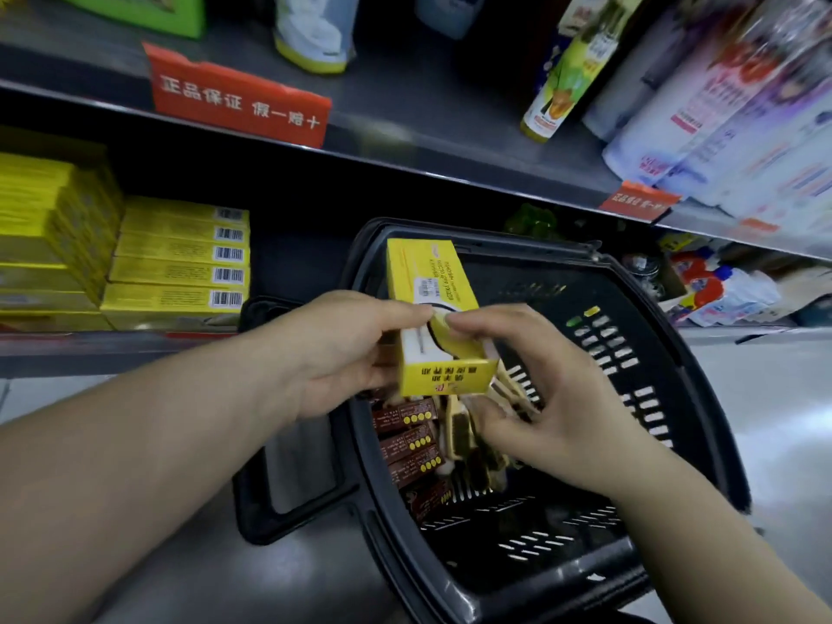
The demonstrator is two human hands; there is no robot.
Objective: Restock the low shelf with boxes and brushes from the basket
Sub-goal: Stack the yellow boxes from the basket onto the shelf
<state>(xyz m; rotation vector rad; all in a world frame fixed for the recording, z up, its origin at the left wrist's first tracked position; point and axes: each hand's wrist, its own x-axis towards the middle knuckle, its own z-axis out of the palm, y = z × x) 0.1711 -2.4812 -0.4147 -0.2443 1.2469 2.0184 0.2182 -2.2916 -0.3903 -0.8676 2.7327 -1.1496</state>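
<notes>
Currently, left hand point(342, 353) and right hand point(540, 389) both grip one yellow box point(432, 281) above the basket point(630, 335); brushes point(459, 425), apparently, lie inside it.

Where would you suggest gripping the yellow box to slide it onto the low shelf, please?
Probably its near end, from above, thumb and fingers across the long sides. The yellow box is long and narrow, its far end pointing towards the low shelf, so that end is left free to go in first. The left hand holds its left side; the right hand pinches it from the right.
</notes>
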